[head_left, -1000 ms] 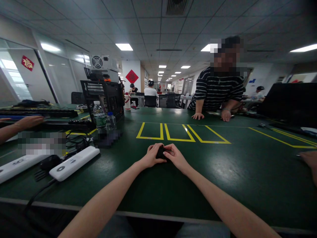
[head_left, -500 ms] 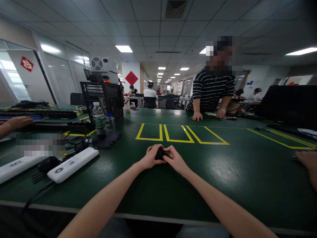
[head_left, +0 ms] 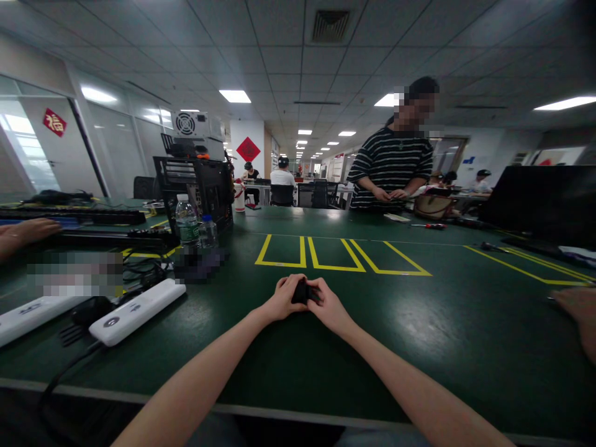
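Observation:
A small black object is held between my two hands, just above or on the green table; its kind is not clear. My left hand curls round its left side, thumb below and fingers over the top. From the other side my right hand grips it with bent fingers and thumb. Part of the object is covered by the fingers. Beyond the hands, yellow tape outlines mark the tabletop.
To the left lie white power strips with black cables. Behind them stand plastic bottles and an open black computer case. A person in a striped top stands across the table. Other people's hands reach in at both sides.
The person across the table has lifted both hands off it and brought them together at the waist. My hands keep their place, with slight finger movement on the black object.

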The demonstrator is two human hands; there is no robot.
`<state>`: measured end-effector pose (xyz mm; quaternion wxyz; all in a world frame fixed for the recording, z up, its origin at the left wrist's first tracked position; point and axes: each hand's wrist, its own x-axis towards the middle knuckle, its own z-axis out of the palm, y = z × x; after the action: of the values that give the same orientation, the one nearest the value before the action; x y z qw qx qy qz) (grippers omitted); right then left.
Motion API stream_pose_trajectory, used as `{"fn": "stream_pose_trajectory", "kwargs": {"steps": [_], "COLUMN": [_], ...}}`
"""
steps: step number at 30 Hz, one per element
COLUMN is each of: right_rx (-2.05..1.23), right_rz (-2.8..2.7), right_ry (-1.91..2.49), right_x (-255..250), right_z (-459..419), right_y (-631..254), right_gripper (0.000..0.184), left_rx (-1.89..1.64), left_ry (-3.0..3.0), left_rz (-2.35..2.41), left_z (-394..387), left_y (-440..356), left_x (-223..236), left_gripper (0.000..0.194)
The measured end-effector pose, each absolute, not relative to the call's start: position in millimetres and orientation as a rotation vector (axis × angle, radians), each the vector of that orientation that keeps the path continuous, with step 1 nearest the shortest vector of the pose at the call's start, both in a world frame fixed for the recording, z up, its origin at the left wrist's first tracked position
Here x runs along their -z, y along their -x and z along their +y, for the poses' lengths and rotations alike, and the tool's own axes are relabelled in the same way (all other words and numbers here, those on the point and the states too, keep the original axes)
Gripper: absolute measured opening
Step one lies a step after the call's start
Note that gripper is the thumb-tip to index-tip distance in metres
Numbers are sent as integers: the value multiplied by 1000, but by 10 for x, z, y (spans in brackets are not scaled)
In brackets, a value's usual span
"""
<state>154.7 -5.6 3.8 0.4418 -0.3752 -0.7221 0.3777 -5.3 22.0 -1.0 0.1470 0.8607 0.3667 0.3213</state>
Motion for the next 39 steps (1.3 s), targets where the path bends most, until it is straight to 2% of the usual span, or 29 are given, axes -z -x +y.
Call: {"fn": "stream_pose_trajectory", "kwargs": {"steps": [5,12,18,24,30,33,39], "right_rx": [-978,-1051,-1137,-755,-610,-490,-561], "right_rz": [-1767,-1758,-1724,-1718,-1888,-2001,-2057], "right_ry": [907,894,945,1333,1464,1499,1461], "right_x": [-11,-5,58,133,58,23,-60], "right_z": [5,49,57,163,126,99,93], "right_y": [-1556,-1582,-1570,-1691,-1774,-1768,-1761], "right_gripper": [14,32,30,24,44,42,39], "left_rx": [-943,-957,-947,-841,-686,-662,-642], "left_ry": [-2459,-2463,-2447,-2289,-2141,-2128,-2096], "left_rz": [1070,1051,1047,1128,1227,1281,1237], "left_z": [250,263,239,344,469,463,426], "left_y": [38,52,54,70,73,65,41], "left_x": [42,62,31,26,46,33,-29], "left_gripper": [58,62,60,60,60,62,64]}}
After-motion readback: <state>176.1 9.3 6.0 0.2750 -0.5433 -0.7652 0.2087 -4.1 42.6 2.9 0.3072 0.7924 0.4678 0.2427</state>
